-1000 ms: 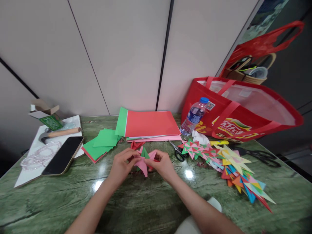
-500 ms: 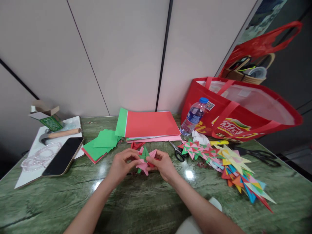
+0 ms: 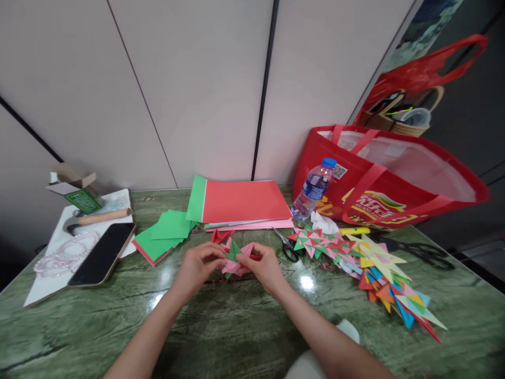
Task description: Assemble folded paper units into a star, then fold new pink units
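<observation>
Origami piece: pink-green, pointed, folded | left grip, right grip: both pinched on its sides

We record pink and green on the pointed folded-paper piece. We note dark veining across the green stone-patterned tabletop, red over green and pink in the rectangular paper stack, a blue cap on the clear plastic bottle, white lettering on the red tote bag.

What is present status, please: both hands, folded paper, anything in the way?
Left hand, right hand: both pinching folded pink-green paper. Red folded piece beyond, scissors to the right; neither seems obstructing.
</observation>
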Available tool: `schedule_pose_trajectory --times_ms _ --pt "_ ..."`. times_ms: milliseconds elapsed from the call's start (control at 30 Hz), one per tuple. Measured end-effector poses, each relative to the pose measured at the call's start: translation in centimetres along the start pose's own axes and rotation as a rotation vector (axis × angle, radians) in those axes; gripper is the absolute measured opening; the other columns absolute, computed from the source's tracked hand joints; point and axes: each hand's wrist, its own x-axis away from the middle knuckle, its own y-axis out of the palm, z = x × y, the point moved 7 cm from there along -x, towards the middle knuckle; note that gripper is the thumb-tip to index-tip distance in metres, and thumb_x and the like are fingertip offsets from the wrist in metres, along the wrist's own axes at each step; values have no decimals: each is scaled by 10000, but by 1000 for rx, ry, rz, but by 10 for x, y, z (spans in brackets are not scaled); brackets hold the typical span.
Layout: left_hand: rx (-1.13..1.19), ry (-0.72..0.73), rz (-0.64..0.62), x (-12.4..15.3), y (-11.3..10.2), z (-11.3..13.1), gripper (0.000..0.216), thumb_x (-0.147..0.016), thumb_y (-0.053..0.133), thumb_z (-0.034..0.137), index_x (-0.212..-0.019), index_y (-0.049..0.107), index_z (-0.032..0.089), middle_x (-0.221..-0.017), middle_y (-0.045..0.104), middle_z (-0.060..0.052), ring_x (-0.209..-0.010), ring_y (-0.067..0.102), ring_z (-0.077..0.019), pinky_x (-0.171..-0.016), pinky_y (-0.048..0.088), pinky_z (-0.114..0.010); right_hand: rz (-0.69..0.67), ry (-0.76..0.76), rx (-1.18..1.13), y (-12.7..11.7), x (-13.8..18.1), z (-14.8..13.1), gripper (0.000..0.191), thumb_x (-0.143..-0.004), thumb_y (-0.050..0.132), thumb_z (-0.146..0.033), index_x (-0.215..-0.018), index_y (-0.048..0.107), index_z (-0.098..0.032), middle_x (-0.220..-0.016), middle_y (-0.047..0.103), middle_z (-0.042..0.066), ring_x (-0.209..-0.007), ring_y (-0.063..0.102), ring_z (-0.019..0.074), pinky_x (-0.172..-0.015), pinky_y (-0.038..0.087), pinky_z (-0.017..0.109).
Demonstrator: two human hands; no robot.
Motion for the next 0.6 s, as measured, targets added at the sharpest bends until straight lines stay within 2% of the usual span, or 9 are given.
schedule_pose_trajectory --times_ms 167,400,600 --pt "-24 8 -29 1 2 -6 47 -646 672 175 -689 688 187 -819 673 -70 -801 612 -193 -722 475 -291 9 -39 53 -2 0 -3 325 -536 751 -407 -596 557 -153 -526 552 -35 -463 540 125 -450 505 274" --pt "-17 -7 -38 1 3 -6 77 -653 662 210 -593 631 174 -773 636 -52 -781 587 -188 -708 461 -281 -28 -12 31 0 0 -1 341 -513 758 -423 -586 560 -156 -529 567 -31 -461 546 129 -451 509 277" --pt "85 -164 25 2 5 -12 136 -644 659 267 -602 587 159 -597 568 0 -544 509 -125 -518 421 -215 -97 14 20 8 3 -1 328 -518 752 -421 -592 572 -157 -546 569 -33 -478 541 122 -458 511 267"
